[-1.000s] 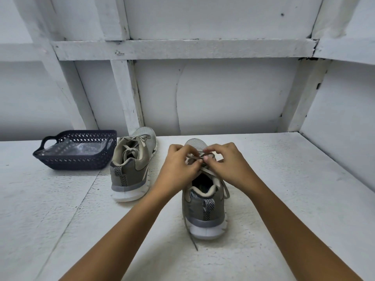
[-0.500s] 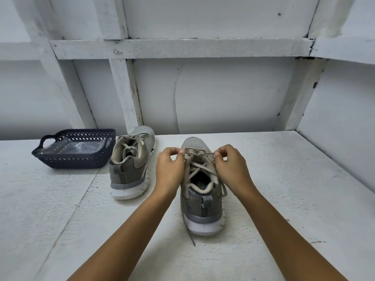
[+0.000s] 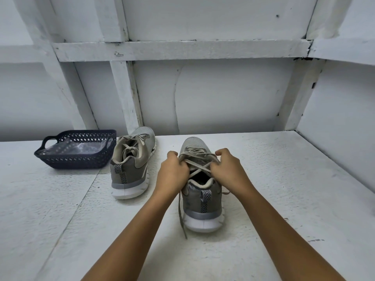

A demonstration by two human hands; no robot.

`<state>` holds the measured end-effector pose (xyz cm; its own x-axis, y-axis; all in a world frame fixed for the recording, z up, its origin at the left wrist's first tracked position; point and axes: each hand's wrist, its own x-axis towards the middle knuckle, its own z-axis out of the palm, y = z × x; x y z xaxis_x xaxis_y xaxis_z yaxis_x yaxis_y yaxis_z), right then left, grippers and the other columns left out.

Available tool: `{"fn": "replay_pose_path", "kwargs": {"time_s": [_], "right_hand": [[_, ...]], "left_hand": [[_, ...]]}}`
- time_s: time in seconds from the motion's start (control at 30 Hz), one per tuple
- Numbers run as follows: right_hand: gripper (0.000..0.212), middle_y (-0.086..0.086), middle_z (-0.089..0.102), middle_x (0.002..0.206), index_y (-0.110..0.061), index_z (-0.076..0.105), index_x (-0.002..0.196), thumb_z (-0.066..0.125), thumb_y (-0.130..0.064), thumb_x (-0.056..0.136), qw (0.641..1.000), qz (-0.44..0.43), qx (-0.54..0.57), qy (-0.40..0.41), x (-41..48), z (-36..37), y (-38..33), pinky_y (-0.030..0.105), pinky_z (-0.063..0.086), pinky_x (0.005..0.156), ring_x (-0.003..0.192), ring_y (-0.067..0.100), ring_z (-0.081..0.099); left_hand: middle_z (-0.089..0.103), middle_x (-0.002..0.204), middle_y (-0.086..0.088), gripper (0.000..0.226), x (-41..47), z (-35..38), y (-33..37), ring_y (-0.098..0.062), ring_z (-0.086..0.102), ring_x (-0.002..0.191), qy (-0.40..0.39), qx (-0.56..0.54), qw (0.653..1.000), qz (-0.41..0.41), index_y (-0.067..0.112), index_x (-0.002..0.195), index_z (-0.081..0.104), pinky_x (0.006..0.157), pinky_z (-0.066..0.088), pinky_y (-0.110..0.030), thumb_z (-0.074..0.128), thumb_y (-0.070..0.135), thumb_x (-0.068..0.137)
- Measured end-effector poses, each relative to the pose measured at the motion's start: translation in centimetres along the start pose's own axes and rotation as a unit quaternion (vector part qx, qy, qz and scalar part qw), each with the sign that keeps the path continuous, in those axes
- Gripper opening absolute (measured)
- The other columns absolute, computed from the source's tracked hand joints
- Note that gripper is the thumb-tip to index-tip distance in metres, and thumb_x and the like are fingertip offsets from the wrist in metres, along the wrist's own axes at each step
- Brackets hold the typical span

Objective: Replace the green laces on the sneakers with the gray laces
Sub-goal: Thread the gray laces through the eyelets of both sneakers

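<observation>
On my head-camera feed I see 2 gray mesh sneakers with white soles, both standing heel toward me on the rough white-painted table (image 3: 284,189). The near gray sneaker (image 3: 203,207) sits upright between the 2 forearms, and both hands are on its lacing.

The left hand (image 3: 172,173) is curled against the left row of eyelets, with its fingers bent inward and gripping the flat gray lace (image 3: 199,169). The right hand (image 3: 229,169) mirrors it on the right row, fingers bent and closed on the same lace. The fingertips are tucked under, so I cannot tell which strand each one pinches. Between the hands the lace crosses in an X above the shoe's opening. 1 loose lace end (image 3: 181,218) hangs down the left side of the heel and trails onto the table beside the sole.

The second gray sneaker (image 3: 132,169) stands to the left and a little farther back, apart from both hands. It is threaded with a pale gray lace that lies slack over its opening. Just beside it on the left is a dark blue perforated plastic basket (image 3: 77,161) with handles, which holds a crumpled clear plastic sheet (image 3: 81,148). A white plank wall (image 3: 223,98) closes off the back.
</observation>
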<state>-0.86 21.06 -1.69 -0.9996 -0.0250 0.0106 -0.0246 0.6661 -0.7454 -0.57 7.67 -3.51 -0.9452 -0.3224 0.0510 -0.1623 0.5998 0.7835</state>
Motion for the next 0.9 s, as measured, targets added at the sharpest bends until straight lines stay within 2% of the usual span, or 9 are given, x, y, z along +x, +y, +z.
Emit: {"fn": "replay_pose_path", "kwargs": {"time_s": [0.1,0.3,0.37,0.43,0.53,0.6,0.7,0.8,0.9], "right_hand": [[0.025,0.002,0.056,0.083,-0.016,0.046,0.115,0.044,-0.01,0.091,0.995,0.027,0.1,0.013,0.1,-0.2,0.9,0.025,0.036,0.052,0.066,0.015,0.054],[0.022,0.003,0.055,0.06,-0.017,0.041,0.103,0.044,-0.004,0.086,0.978,0.045,0.202,0.011,0.3,0.2,2.4,0.031,0.041,0.056,0.042,0.012,0.049],[0.019,0.002,0.056,0.06,-0.018,0.04,0.103,0.046,-0.009,0.088,0.981,0.026,0.193,0.002,0.1,0.1,2.5,0.031,0.041,0.06,0.048,0.014,0.05],[0.017,0.003,0.063,0.072,-0.022,0.04,0.103,0.051,-0.019,0.091,0.987,0.002,0.159,-0.015,-0.2,-0.4,2.3,0.029,0.042,0.062,0.06,0.015,0.057],[0.023,0.005,0.065,0.102,-0.026,0.042,0.112,0.054,-0.033,0.093,0.995,-0.026,0.078,-0.064,-0.5,-1.3,2.0,0.026,0.043,0.067,0.085,0.017,0.063],[0.029,0.003,0.061,0.11,-0.025,0.042,0.116,0.056,-0.035,0.092,0.995,-0.051,0.043,-0.071,-0.9,-1.9,1.7,0.027,0.045,0.075,0.097,0.017,0.06],[0.025,0.001,0.054,0.106,-0.024,0.048,0.1,0.065,-0.034,0.085,0.991,-0.13,-0.016,-0.015,-1.5,-2.6,1.0,0.028,0.044,0.081,0.098,0.014,0.054],[0.018,-0.002,0.044,0.102,-0.024,0.06,0.09,0.07,-0.035,0.081,0.98,-0.164,-0.105,-0.037,-1.6,-2.7,0.2,0.022,0.036,0.078,0.093,0.01,0.048],[0.02,-0.004,0.036,0.096,-0.02,0.07,0.1,0.069,-0.031,0.083,0.97,-0.167,-0.167,-0.056,-1.2,-2.1,0.0,0.021,0.036,0.079,0.087,0.01,0.045]], "left_hand": [[0.061,0.114,-0.015,0.035,0.2,0.0,-0.6,-0.029,0.058,0.105,-0.011,-0.173,0.984,-0.046,0.012,0.124,0.045,0.091,0.048,-0.04,0.049,0.014,0.09],[0.054,0.078,-0.006,0.033,-0.6,-0.4,-1.0,-0.014,0.052,0.06,-0.042,-0.332,0.939,-0.077,0.017,0.118,0.04,0.048,0.042,-0.02,0.052,0.003,0.091],[0.053,0.071,-0.004,0.032,-0.7,-0.8,-1.0,-0.013,0.05,0.055,-0.055,-0.301,0.95,-0.061,0.017,0.119,0.039,0.043,0.04,-0.017,0.052,0.006,0.092],[0.058,0.073,-0.003,0.036,-0.9,-1.3,-0.8,-0.014,0.055,0.06,-0.085,-0.271,0.958,-0.042,0.015,0.122,0.036,0.051,0.045,-0.022,0.055,0.01,0.092],[0.065,0.1,-0.009,0.046,-1.3,-2.3,-0.4,-0.016,0.063,0.08,-0.133,-0.229,0.964,-0.019,0.015,0.129,0.033,0.075,0.052,-0.03,0.058,0.019,0.092],[0.059,0.113,-0.008,0.044,-1.8,-3.1,-0.1,-0.017,0.06,0.093,-0.101,-0.165,0.981,0.023,0.014,0.126,0.034,0.078,0.049,-0.027,0.059,0.024,0.092],[0.047,0.105,-0.003,0.031,-2.5,-4.0,0.5,-0.017,0.05,0.098,-0.006,-0.009,0.99,0.141,0.018,0.104,0.045,0.078,0.042,-0.027,0.065,0.033,0.085],[0.045,0.107,-0.004,0.026,-3.0,-4.0,1.2,-0.021,0.04,0.109,-0.047,0.15,0.972,0.175,0.022,0.097,0.063,0.091,0.036,-0.03,0.066,0.043,0.082],[0.045,0.112,-0.007,0.028,-2.9,-3.6,1.7,-0.028,0.037,0.113,-0.052,0.237,0.953,0.183,0.024,0.107,0.068,0.094,0.032,-0.03,0.061,0.042,0.086]]}}
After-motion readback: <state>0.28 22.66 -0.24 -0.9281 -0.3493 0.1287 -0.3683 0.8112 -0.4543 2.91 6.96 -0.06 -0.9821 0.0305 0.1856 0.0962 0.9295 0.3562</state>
